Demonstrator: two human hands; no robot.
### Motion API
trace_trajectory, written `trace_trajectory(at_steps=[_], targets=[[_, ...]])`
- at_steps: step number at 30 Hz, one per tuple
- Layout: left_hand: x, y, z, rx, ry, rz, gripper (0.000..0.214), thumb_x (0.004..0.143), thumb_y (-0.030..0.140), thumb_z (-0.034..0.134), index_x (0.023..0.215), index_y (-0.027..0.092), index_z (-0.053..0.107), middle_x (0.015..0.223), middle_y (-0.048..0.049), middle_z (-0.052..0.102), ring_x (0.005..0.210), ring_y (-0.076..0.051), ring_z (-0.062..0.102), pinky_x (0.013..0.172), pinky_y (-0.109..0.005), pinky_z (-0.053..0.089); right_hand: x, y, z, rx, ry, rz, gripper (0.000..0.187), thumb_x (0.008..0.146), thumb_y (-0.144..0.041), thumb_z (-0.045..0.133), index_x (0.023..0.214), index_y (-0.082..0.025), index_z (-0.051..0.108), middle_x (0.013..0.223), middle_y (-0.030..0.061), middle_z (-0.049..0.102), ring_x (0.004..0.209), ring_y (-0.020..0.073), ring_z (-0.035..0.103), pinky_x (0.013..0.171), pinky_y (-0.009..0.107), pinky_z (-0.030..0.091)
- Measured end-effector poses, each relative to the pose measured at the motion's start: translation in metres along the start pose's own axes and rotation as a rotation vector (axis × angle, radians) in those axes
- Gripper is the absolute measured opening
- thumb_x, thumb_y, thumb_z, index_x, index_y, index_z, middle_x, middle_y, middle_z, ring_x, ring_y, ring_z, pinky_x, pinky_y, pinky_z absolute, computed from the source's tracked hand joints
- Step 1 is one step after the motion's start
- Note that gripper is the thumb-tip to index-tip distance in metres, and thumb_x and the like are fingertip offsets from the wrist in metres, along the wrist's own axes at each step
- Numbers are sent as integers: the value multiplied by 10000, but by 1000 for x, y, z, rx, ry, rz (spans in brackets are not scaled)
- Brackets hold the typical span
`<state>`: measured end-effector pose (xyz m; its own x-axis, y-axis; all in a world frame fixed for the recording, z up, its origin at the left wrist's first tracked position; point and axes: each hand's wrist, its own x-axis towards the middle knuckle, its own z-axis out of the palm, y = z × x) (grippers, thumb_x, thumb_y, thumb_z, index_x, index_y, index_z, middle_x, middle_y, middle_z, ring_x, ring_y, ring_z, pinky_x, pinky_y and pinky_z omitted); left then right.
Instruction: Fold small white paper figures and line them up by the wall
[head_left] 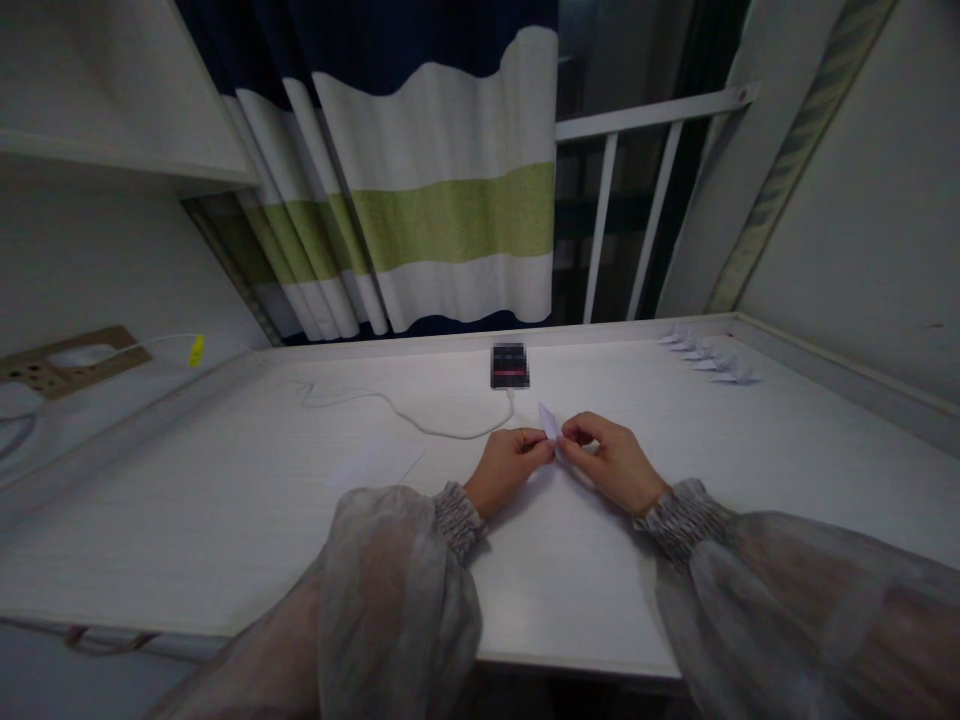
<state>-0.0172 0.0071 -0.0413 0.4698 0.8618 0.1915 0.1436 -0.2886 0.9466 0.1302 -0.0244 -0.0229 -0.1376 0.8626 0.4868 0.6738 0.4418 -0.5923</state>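
A small folded piece of white paper point(550, 423) is pinched between both my hands over the middle of the white desk point(225, 520). My left hand point(510, 468) grips its lower left side with closed fingers. My right hand point(611, 462) holds the right side, thumb and forefinger pressed together. Both wrists rest on or just above the desk, in sheer grey sleeves.
A flat white sheet point(373, 463) lies left of my hands. A small dark device point(509, 366) with a white cable point(390, 405) sits behind them. Several folded paper pieces point(709, 360) line the far right. A striped curtain point(442, 200) and window rail point(645, 115) stand beyond.
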Motion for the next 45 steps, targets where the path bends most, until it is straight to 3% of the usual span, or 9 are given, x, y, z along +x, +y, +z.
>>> trace_trajectory(at_steps=[9, 17, 27, 37, 45], targets=[[0, 0, 0, 45, 23, -12, 252, 691, 319, 493, 555, 117, 558, 497, 38, 412, 497, -66, 364, 516, -189, 318, -1, 0, -1, -47, -19, -34, 95, 724, -213, 489, 649, -163, 517, 630, 8, 535, 591, 120, 497, 524, 224, 376], [-1, 2, 0, 80, -3, 1, 181, 683, 260, 491, 637, 128, 606, 550, 21, 500, 555, -89, 435, 555, -189, 357, 0, 0, -1, -52, 6, -11, 70, 717, -197, 478, 659, -170, 507, 633, 6, 526, 594, 123, 497, 523, 225, 383], [-1, 6, 0, -37, -17, 2, 160, 659, 244, 529, 678, 123, 632, 623, 14, 562, 598, -91, 472, 623, -203, 378, 0, -2, -2, -20, 2, -35, 81, 720, -188, 487, 652, -163, 525, 634, 4, 530, 603, 115, 500, 505, 206, 371], [-2, 1, -2, 12, 4, -1, 192, 683, 286, 523, 635, 120, 606, 555, 24, 493, 549, -80, 425, 576, -196, 359, -2, -1, -2, 8, 6, -16, 100, 725, -203, 491, 661, -168, 558, 639, 13, 566, 599, 120, 520, 472, 203, 378], [-3, 5, -3, 24, 6, 2, 244, 694, 323, 506, 597, 113, 583, 531, 24, 460, 531, -78, 401, 546, -196, 340, 0, 1, -2, 8, 5, -32, 110, 733, -213, 492, 674, -169, 574, 653, 19, 589, 619, 131, 543, 568, 238, 425]])
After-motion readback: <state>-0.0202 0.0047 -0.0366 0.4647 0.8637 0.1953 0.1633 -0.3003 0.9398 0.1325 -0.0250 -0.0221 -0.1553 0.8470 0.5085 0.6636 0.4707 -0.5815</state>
